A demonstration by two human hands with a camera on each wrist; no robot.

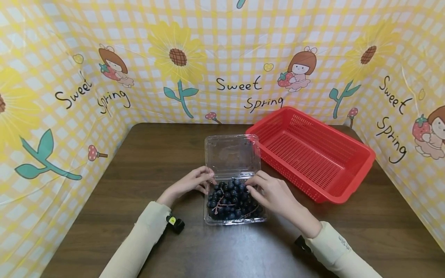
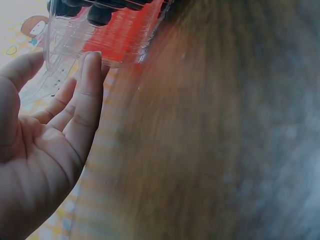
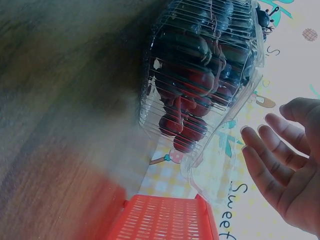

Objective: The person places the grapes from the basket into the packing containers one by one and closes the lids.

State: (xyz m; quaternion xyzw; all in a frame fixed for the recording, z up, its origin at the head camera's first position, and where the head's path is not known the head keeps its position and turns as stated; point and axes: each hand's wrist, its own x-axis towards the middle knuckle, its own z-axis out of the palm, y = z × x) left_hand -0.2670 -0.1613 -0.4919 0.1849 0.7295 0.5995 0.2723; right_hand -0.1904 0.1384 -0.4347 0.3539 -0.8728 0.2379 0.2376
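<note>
Dark grapes (image 1: 232, 197) with bits of stem fill the base of a clear plastic clamshell box (image 1: 236, 222). Its transparent lid (image 1: 232, 154) is folded back, away from the person. At the box's left edge, the left hand (image 1: 190, 181) holds the rim; the left wrist view shows the thumb on one side of the plastic wall and fingers (image 2: 91, 75) on the other. The right hand (image 1: 272, 193) is over the box's right back corner, fingertips close to the grapes. In the right wrist view its fingers (image 3: 272, 155) are spread and relaxed, apart from the box, holding nothing.
A red perforated plastic basket (image 1: 306, 154) stands at the back right, its near left corner close behind the lid. Both stand on a dark wooden table (image 1: 167, 150). A yellow checked cloth (image 1: 222, 58) with printed flowers hangs around the back and sides.
</note>
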